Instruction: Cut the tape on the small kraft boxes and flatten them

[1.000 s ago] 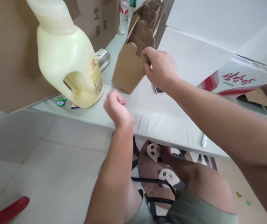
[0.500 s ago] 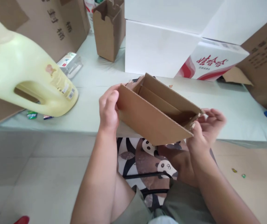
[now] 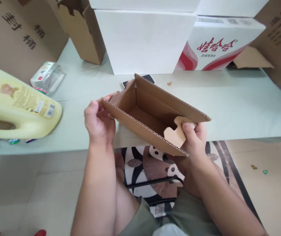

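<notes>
An open-topped brown cardboard box (image 3: 140,123) is held tilted over the front edge of the table, its hollow inside facing me. My left hand (image 3: 100,119) grips its left end, fingers behind the notched end panel and thumb raised on the near side. At the other end, my right hand (image 3: 194,137) pinches the notched end flap (image 3: 176,132) between thumb and fingers; this flap leans into the box. A dark flat phone-like object (image 3: 148,78) lies on the table behind the box, partly hidden by it.
A yellow jug (image 3: 25,108) and a clear plastic pack (image 3: 48,77) are on the left of the table (image 3: 241,105). Behind stand another brown box (image 3: 84,36), white cartons (image 3: 142,41) and a red-and-white carton (image 3: 216,46). Small wrappers (image 3: 265,172) lie on the floor.
The right-end flap now shows, folded inward under my right thumb. My right hand has moved in from the outer edge, and the box opening has turned more toward me. The view has shifted.
</notes>
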{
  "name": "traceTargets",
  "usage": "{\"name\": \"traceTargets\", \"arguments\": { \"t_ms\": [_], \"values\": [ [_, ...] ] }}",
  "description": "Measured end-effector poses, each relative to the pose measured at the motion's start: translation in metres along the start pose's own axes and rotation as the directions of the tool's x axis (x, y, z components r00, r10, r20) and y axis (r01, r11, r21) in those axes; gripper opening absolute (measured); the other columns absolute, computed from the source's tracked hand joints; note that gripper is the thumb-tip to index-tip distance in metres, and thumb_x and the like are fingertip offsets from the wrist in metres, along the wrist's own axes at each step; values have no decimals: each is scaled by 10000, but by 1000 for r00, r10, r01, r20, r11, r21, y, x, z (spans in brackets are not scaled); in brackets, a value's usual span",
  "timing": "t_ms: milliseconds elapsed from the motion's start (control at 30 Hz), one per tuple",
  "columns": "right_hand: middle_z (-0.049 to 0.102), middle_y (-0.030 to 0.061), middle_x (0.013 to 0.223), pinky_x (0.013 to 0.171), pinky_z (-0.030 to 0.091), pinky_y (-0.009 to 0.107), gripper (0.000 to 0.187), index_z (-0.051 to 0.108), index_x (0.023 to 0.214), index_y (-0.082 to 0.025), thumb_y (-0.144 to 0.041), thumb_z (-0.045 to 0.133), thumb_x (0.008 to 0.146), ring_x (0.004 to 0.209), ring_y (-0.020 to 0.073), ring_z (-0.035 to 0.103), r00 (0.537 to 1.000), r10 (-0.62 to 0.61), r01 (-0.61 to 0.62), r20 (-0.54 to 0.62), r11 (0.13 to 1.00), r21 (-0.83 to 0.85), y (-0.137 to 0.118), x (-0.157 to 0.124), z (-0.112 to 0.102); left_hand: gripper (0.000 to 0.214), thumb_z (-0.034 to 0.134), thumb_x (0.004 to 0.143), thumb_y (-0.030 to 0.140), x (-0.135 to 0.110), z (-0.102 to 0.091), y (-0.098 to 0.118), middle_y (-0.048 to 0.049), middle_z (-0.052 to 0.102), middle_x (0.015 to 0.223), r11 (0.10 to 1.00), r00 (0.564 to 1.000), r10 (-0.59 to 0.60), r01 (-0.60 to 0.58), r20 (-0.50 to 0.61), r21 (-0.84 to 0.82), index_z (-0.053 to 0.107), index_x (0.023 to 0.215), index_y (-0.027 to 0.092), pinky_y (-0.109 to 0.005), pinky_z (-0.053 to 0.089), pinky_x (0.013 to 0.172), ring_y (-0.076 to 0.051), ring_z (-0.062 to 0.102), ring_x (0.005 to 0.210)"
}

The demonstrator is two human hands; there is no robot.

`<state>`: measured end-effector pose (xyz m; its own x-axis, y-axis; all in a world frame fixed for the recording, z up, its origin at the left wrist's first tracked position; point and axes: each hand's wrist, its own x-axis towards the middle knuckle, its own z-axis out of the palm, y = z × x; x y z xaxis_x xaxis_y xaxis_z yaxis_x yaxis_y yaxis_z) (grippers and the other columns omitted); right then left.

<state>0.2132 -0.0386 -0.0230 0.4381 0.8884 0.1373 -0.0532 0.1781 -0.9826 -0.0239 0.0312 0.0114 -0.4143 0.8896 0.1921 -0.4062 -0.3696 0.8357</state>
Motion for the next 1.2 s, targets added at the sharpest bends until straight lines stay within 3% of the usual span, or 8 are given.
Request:
{"name": "traceTargets", "arguments": {
  "t_ms": [133, 233, 333, 467, 600, 700, 833, 1200],
  "values": [
    [745, 14, 1083, 865, 618, 395, 345, 653, 1182, -314, -503, 729, 903, 983, 212, 708, 998, -62, 62, 33, 998, 8, 12, 3, -10, 469, 674, 811, 647, 4, 6, -4, -18, 626, 652, 979, 993, 96, -106, 65, 172, 567, 584, 251, -408, 578, 923, -214, 690, 801],
    [753, 24, 1162, 942, 611, 422, 304, 670, 1211, -327, -481, 690, 949, 1059, 221, 716, 989, -121, 123, 90, 992, -13, 15, 3, -14, 534, 689, 814, 679, 4, 8, -8, -6, 522, 581, 947, 979, 145, -179, 143, 267, 481, 567, 254, -389, 575, 888, -197, 629, 722],
    [740, 2, 1254, 1049, 574, 441, 253, 679, 1233, -382, -439, 651, 988, 1175, 212, 699, 973, -192, 190, 124, 981, 30, 13, 4, -14, 514, 721, 809, 689, 3, 8, -12, -1, 550, 651, 926, 971, 179, -220, 157, 306, 518, 643, 247, -353, 559, 824, -181, 614, 737],
    [728, -6, 1279, 1118, 529, 475, 154, 728, 1126, -396, -392, 635, 1003, 1254, 221, 669, 954, -246, 241, 170, 969, 53, 8, 5, -14, 439, 804, 768, 664, 2, 5, -17, 3, 652, 817, 912, 976, 161, -205, 149, 356, 626, 887, 281, -316, 555, 808, -170, 656, 803],
    [700, 20, 1330, 1076, 537, 532, 238, 761, 1079, -370, -535, 666, 935, 1266, 295, 657, 916, -302, 294, 264, 953, 70, 7, 7, -21, 415, 799, 819, 572, 2, 0, -20, -26, 706, 1017, 839, 961, 181, -262, 209, 477, 687, 1086, 275, -327, 562, 902, -196, 695, 978],
    [708, 39, 1317, 1083, 514, 582, 369, 776, 1054, -341, -628, 576, 937, 1255, 332, 659, 903, -341, 330, 262, 940, 85, 9, 6, -23, 261, 738, 895, 442, 1, 0, -19, -41, 721, 1095, 732, 937, 188, -334, 295, 594, 736, 1071, 249, -369, 545, 1016, -219, 691, 1084],
    [724, 20, 1302, 1108, 487, 567, 214, 781, 997, -330, -432, 598, 954, 1249, 303, 664, 914, -345, 348, 212, 937, 23, 12, 4, -22, 156, 687, 925, 286, 0, 3, -13, -49, 714, 1207, 647, 918, 188, -384, 350, 659, 790, 1039, 261, -403, 501, 1137, -234, 650, 1241],
    [729, 14, 1293, 1091, 486, 524, 191, 779, 964, -316, -311, 590, 932, 1239, 277, 659, 905, -378, 385, 195, 923, 4, 11, 3, -20, 197, 674, 925, 245, 1, 2, -9, -45, 750, 1163, 650, 921, 135, -360, 365, 669, 849, 1005, 287, -394, 545, 1105, -215, 682, 1163]
  ]
}}
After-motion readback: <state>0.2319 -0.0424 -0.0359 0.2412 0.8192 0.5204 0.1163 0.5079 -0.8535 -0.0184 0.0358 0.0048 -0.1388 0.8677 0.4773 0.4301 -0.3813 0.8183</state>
